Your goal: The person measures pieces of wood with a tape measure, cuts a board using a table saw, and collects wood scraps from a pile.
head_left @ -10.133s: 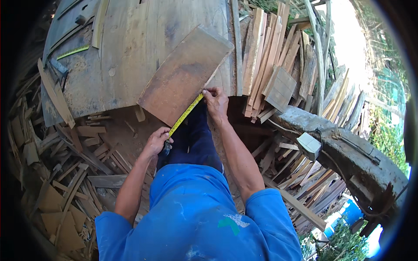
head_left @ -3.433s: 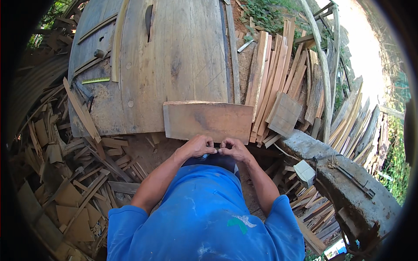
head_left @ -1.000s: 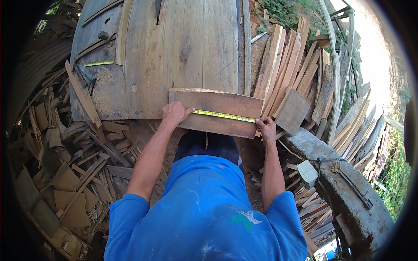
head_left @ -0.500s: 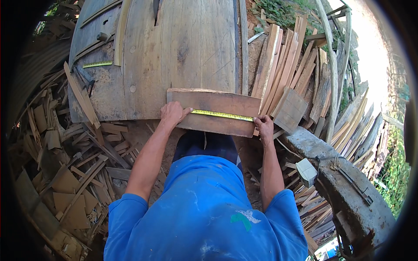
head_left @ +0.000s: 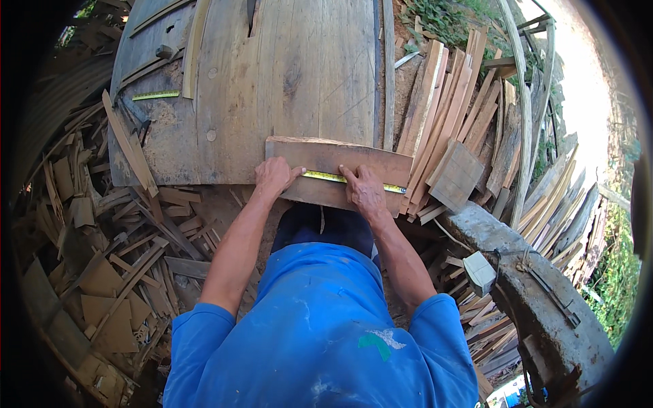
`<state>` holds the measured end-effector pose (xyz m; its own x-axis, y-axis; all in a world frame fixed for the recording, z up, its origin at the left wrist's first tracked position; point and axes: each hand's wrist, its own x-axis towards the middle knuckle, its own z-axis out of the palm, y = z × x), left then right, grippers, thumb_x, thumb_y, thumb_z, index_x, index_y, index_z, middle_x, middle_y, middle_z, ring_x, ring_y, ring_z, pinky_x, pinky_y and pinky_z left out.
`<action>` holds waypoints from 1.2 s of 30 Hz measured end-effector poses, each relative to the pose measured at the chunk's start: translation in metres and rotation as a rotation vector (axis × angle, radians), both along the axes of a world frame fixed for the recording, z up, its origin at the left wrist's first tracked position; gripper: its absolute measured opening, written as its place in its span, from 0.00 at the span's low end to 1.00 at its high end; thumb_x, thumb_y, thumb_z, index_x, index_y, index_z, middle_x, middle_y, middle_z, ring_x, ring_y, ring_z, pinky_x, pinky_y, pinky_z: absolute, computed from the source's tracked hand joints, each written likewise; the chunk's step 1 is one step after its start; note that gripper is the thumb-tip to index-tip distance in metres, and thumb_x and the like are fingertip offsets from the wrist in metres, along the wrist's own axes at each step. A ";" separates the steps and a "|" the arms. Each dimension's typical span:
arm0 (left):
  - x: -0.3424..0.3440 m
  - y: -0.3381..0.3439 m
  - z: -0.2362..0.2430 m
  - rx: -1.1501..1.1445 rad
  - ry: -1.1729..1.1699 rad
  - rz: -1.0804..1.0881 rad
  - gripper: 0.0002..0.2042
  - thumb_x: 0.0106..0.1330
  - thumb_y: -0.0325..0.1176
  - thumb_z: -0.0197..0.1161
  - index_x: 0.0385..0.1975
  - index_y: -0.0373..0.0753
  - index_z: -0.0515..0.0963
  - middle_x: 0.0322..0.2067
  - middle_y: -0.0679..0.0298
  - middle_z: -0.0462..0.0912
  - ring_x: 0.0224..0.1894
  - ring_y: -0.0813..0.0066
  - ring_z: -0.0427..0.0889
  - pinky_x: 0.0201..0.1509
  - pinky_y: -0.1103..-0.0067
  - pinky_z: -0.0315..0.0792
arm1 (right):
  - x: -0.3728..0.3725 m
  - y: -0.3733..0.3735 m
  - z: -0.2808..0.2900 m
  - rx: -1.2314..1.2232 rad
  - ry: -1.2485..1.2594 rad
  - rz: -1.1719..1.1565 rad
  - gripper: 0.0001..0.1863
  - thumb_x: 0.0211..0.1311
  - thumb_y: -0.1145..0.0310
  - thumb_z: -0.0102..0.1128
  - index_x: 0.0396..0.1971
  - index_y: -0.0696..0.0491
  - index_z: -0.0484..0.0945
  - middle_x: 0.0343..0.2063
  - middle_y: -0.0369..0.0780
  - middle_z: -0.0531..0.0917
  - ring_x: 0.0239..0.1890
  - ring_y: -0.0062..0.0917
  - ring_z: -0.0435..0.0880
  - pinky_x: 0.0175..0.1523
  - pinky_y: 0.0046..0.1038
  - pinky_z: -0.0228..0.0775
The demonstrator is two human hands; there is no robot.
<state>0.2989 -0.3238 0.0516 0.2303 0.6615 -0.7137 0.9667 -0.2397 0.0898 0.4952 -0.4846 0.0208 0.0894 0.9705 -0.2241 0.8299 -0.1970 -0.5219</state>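
Observation:
A short brown wooden board (head_left: 286,147) lies across the near edge of the plank table, its near side overhanging toward my body. Along it stretches a yellow strip of measuring tape (head_left: 321,175). My left hand (head_left: 273,178) is closed at the board's left end, thumb and finger pressing the tape's left end down. Over the middle of the strip rests my right hand (head_left: 367,190), its index finger stretched out and touching the tape's upper edge. The other fingers of the right hand are partly hidden. The tape's right end lies free on the board.
The wooden table (head_left: 299,75) carries another yellow tape piece (head_left: 156,95) and thin wood strips at the left. Scrap wood (head_left: 109,285) heaps up on the left. Cut boards (head_left: 442,102) lean at the right, near a concrete beam (head_left: 530,272) with a white box (head_left: 479,272).
My right hand has left the tape's right end and moved left onto its middle, index finger extended. My left hand stays at the left end. The whole view has shifted slightly.

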 end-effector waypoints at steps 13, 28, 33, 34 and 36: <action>-0.021 -0.010 0.005 -0.266 -0.194 -0.207 0.20 0.64 0.52 0.63 0.31 0.38 0.86 0.29 0.51 0.86 0.35 0.52 0.84 0.42 0.64 0.76 | 0.078 0.011 0.007 -0.041 -0.248 -0.133 0.41 0.47 0.44 0.71 0.61 0.45 0.70 0.56 0.50 0.74 0.64 0.43 0.67 0.65 0.48 0.55; -0.129 -0.087 -0.001 -1.027 -0.055 0.072 0.18 0.65 0.51 0.66 0.33 0.41 0.87 0.25 0.74 0.84 0.29 0.85 0.76 0.36 0.81 0.71 | 0.080 -0.077 0.001 -0.376 0.319 -0.411 0.30 0.60 0.40 0.58 0.52 0.48 0.70 0.35 0.52 0.84 0.44 0.50 0.82 0.47 0.48 0.71; -0.138 -0.083 -0.002 -1.043 0.055 -0.014 0.17 0.65 0.50 0.66 0.33 0.41 0.87 0.26 0.75 0.83 0.29 0.85 0.75 0.38 0.82 0.71 | 0.108 -0.108 0.002 -0.431 0.250 -0.692 0.29 0.60 0.37 0.55 0.36 0.52 0.81 0.33 0.51 0.84 0.42 0.48 0.83 0.48 0.45 0.71; -0.130 -0.084 0.007 -1.019 0.016 0.010 0.17 0.65 0.49 0.66 0.32 0.40 0.87 0.26 0.75 0.83 0.28 0.84 0.75 0.38 0.81 0.71 | 0.113 -0.127 -0.007 -0.417 0.244 -0.784 0.29 0.60 0.37 0.54 0.33 0.53 0.82 0.33 0.51 0.84 0.41 0.47 0.83 0.47 0.45 0.71; -0.132 -0.083 0.008 -1.042 -0.020 0.102 0.17 0.65 0.49 0.66 0.32 0.39 0.86 0.25 0.74 0.83 0.28 0.84 0.75 0.38 0.80 0.71 | 0.125 -0.154 -0.011 -0.399 0.261 -0.954 0.30 0.60 0.37 0.54 0.32 0.53 0.83 0.33 0.51 0.84 0.41 0.47 0.83 0.47 0.44 0.71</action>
<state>0.1670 -0.4066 0.0596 0.2261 -0.2616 -0.9383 0.9740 0.0478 0.2214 0.6203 -0.6386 0.0101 0.6771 0.3765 -0.6323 0.1135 -0.9023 -0.4158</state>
